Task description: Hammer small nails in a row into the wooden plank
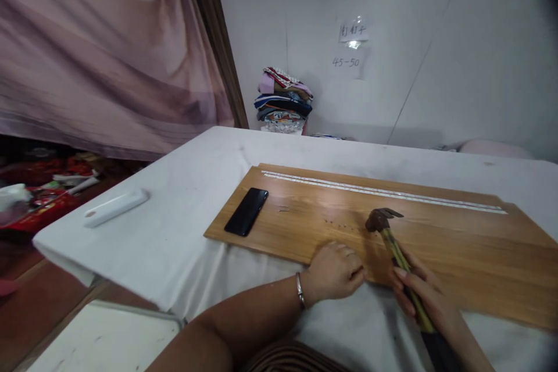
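Note:
A claw hammer [399, 253] is gripped round its handle by my right hand [421, 288]. Its rusty brown head is over a long wooden board [453, 244], at the right end of a row of small nails [342, 225] standing in the wood. My left hand [335, 273], with a metal bracelet at the wrist, is curled closed at the board's near edge. Its palm side is hidden, so I cannot tell whether anything is in it. Loose thin nails [283, 209] lie on the board farther left.
A black phone [246, 211] lies on the board's left end. Two white measuring strips [383, 192] run along its far side. The white-covered table [174, 186] carries a white elongated object [117, 207]. Folded clothes [284, 102] are stacked behind; a white stool [104, 337] stands lower left.

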`<state>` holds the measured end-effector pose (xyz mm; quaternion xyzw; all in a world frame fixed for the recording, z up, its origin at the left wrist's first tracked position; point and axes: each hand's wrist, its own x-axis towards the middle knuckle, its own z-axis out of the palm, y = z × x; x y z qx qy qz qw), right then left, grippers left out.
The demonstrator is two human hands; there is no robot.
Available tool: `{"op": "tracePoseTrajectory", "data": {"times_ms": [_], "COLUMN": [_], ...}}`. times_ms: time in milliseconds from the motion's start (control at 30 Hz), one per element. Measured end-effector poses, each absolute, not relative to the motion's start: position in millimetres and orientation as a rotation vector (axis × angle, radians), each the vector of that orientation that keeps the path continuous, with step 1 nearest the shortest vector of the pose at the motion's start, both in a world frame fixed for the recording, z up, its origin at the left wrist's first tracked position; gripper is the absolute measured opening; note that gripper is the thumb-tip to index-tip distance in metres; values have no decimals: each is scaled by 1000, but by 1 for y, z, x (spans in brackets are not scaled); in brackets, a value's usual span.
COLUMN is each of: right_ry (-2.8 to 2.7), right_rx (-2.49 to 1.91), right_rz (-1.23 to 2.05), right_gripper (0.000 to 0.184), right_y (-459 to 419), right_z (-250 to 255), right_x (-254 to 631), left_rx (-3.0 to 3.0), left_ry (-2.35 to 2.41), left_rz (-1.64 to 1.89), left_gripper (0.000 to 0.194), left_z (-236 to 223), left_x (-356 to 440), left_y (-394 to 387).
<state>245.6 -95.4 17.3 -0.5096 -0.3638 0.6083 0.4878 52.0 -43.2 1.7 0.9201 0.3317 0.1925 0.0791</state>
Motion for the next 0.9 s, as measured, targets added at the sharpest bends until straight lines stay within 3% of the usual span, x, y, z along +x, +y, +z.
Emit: {"op": "tracePoseTrajectory", "data": {"times_ms": [600,900], "right_ry": [-905,-868], "right_rx": [-1148,-1138], "right_rz": [1506,1493], "right_gripper": [80,85], "right_y": [-89,-90], "right_z": [22,29], "right_x": [242,238], "left_rx": [2730,2745], "left_ry": [991,994], "left_rz": [628,632], "left_gripper": [22,22], "left_z": [2,1], "left_x": [51,50], "left_y": [-41,-40]}}
